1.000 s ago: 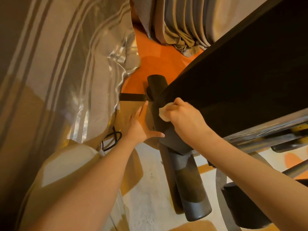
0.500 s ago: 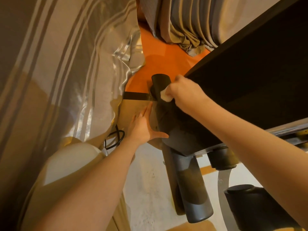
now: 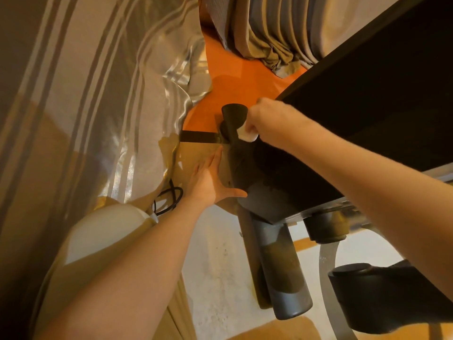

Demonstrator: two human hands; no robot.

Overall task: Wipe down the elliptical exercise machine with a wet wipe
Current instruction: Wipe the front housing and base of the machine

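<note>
The right hand (image 3: 263, 125), closed on a folded white wet wipe (image 3: 247, 135), presses it at three o'clock of the dark upright elliptical post (image 3: 234, 126), nearer than the splayed, empty left hand (image 3: 210, 182) at six.

White wet wipe (image 3: 247, 135) pressed against black elliptical machine (image 3: 282, 182) end.
</note>
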